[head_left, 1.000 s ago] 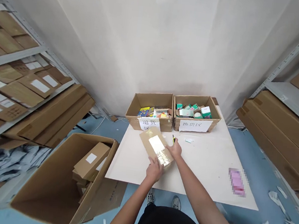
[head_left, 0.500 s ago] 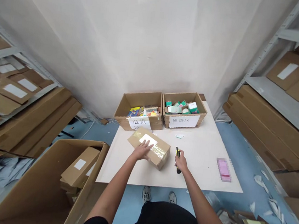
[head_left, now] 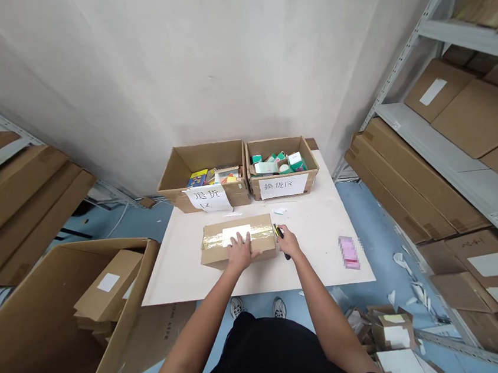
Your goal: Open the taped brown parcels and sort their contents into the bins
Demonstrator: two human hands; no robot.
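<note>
A taped cardboard box (head_left: 215, 256) with a white label (head_left: 231, 233) lies on the white-topped table (head_left: 318, 205). My left hand (head_left: 241, 252) rests on its top with fingers spread, over the label's lower edge. In my right hand (head_left: 288, 243) is a black and yellow utility knife (head_left: 278, 232), gripped at the box's right end. Whether the blade touches the cardboard I cannot make out. Behind the box stand two open cartons: the left carton (head_left: 167, 181) carries a paper sign and mixed packets, the right carton (head_left: 253, 184) a sign and green-and-white small boxes.
A large open carton (head_left: 44, 272) with smaller boxes inside stands left of the table. A blurred pink item (head_left: 349, 252) lies at the table's right. Shelving (head_left: 458, 146) with boxes lines the right side; opened boxes (head_left: 394, 332) litter the floor there.
The box has turned so its long side runs nearly parallel to the table's front edge. My right hand has brought the knife to its right end. The camera view has swung right.
</note>
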